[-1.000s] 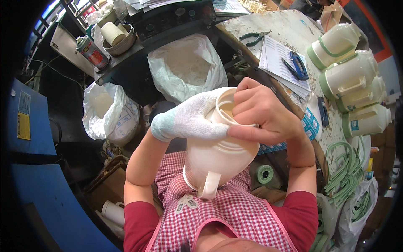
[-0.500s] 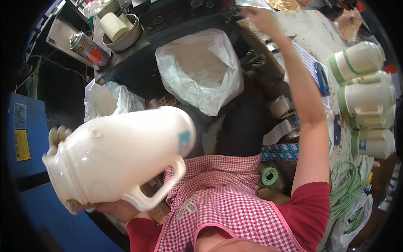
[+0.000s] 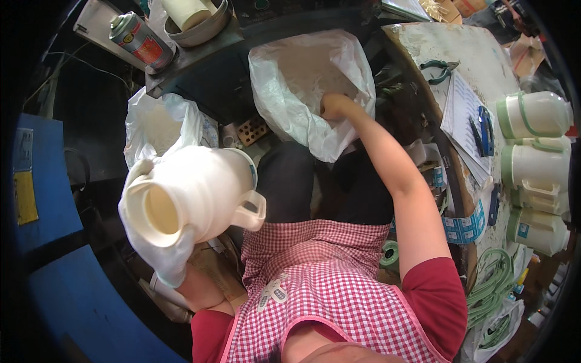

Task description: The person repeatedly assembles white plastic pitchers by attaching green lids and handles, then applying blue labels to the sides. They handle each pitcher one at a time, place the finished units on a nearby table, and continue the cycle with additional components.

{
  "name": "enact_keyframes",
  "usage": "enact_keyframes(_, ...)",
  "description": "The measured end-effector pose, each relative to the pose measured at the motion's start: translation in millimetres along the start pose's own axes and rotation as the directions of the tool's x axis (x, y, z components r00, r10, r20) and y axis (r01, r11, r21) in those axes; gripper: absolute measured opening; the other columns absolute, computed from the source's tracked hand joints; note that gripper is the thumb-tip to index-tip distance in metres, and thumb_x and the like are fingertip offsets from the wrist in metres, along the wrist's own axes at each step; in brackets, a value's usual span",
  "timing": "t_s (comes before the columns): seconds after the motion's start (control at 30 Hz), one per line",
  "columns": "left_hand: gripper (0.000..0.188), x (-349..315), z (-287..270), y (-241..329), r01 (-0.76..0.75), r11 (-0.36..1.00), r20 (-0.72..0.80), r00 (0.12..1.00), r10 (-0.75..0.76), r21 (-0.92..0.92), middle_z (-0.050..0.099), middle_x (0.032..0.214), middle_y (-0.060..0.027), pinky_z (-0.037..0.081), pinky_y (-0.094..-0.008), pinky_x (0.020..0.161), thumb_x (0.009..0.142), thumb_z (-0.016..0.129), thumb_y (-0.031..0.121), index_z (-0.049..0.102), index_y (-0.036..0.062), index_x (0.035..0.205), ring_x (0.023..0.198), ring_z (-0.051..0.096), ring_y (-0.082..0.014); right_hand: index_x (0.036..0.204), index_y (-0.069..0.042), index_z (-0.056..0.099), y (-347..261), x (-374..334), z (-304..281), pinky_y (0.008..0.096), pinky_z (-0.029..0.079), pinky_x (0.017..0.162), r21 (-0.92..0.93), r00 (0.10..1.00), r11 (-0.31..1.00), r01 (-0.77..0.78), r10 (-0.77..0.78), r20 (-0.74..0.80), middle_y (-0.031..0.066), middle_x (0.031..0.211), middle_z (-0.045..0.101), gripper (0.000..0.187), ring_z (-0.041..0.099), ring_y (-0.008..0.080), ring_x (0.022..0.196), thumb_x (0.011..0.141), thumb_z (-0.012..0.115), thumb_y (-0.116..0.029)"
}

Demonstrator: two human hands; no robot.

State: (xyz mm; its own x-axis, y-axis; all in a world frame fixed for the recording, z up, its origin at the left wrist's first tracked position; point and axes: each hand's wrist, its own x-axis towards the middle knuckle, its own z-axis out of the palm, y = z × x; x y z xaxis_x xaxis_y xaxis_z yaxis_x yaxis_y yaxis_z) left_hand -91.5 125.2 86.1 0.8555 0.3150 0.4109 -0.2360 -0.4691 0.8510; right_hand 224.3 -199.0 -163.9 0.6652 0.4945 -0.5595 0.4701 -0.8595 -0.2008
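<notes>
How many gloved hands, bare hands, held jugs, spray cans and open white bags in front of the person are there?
Gloved left hand: 1
Bare right hand: 1
Held jug: 1
Spray can: 1
Open white bags in front: 2
Total: 6

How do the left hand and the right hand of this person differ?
The left hand wears a white glove; the right hand is bare. The left hand holds a cream jug near its open mouth; the right hand reaches into a white plastic bag. Both extend from red sleeves.
</notes>
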Motion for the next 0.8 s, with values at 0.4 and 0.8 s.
enact_keyframes(0.4, 0.094, -29, 28, 18, -0.174, 0.983, 0.096, 0.981, 0.168, 0.055, 0.056, 0.147, -0.0176, 0.048, -0.0446, 0.115, 0.062, 0.099, 0.025, 0.053, 0.0017, 0.141, 0.134, 0.058, -0.0312, 0.106, -0.009, 0.081, -7, -43, -6, 0.0465, 0.058, 0.092, -0.155, 0.937, 0.985, -0.077, 0.018, -0.349, 0.0188, 0.112, 0.076, 0.025, 0.072, 0.0381, 0.109, 0.087, 0.065, -0.011)
enact_keyframes(0.8, 0.086, -32, 39, 34, -0.324, 0.945, 0.147, 0.937, 0.316, 0.038, 0.058, 0.143, -0.018, 0.045, -0.047, 0.114, 0.063, 0.101, 0.02, 0.058, 0.0035, 0.135, 0.135, 0.056, -0.0355, 0.094, 0.0, 0.079, -17, -208, -33, 0.0399, 0.058, 0.079, 0.248, 0.607, 0.907, 0.341, -0.011, -0.794, 0.0173, 0.093, 0.078, 0.017, 0.075, 0.0326, 0.088, 0.084, 0.075, -0.012)
